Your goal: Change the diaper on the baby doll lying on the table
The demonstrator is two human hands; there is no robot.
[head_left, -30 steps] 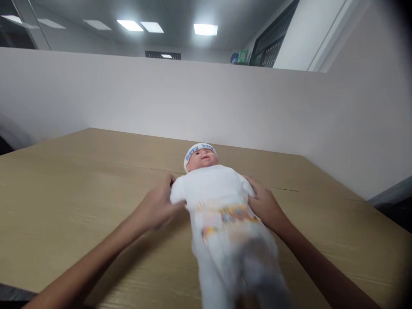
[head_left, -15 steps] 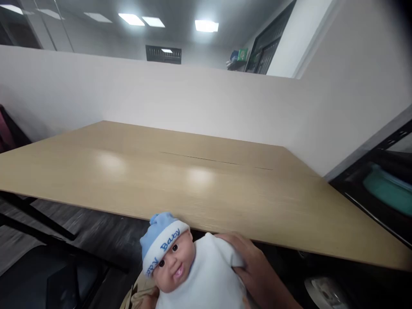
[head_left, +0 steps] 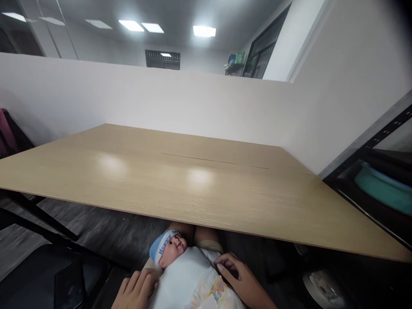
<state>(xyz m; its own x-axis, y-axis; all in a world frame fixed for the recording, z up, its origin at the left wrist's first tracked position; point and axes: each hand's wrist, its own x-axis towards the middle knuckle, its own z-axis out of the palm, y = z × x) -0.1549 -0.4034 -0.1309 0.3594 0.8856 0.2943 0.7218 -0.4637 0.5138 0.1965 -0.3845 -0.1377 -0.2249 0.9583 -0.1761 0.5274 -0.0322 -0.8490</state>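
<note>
Both hands cradle doll (head_left: 189, 279) on lap below table (head_left: 199, 189): left hand (head_left: 135, 292) curled at its side, right hand (head_left: 240, 281) fingers spread, resting on its other side. Support head w/ steady, even hold.

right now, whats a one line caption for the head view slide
Baby doll in a blue cap lying on the person's lap below the wooden table, left hand and right hand at its sides.

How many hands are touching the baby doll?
2. The left hand rests against the baby doll at its left side, near the blue-hatted head. The right hand lies on its right side, fingers on the white shirt. No other hands show.
</note>
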